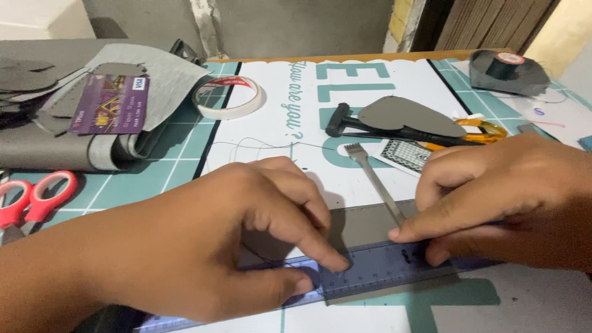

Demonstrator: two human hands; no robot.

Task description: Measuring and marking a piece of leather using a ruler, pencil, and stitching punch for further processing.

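Ruler (pixel 370 271) is pinned on grey sheet (pixel 364 225) at the desk's near edge by left hand (pixel 203 246); pronged chisel (pixel 376 179) is pinched in right hand (pixel 499 197); no holes are seen yet.

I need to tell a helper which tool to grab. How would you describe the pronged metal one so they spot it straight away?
Start at the white printed board on the green cutting mat. Just above the blue ruler and the right hand lies the slim silver metal chisel. Unlike the black hammer beyond it, it ends in a small comb of prongs.

Green cutting mat (pixel 185 154) on table: white printed sheet (pixel 277 123), tape roll (pixel 227 97), red scissors (pixel 34 197), grey folded material (pixel 74 148).
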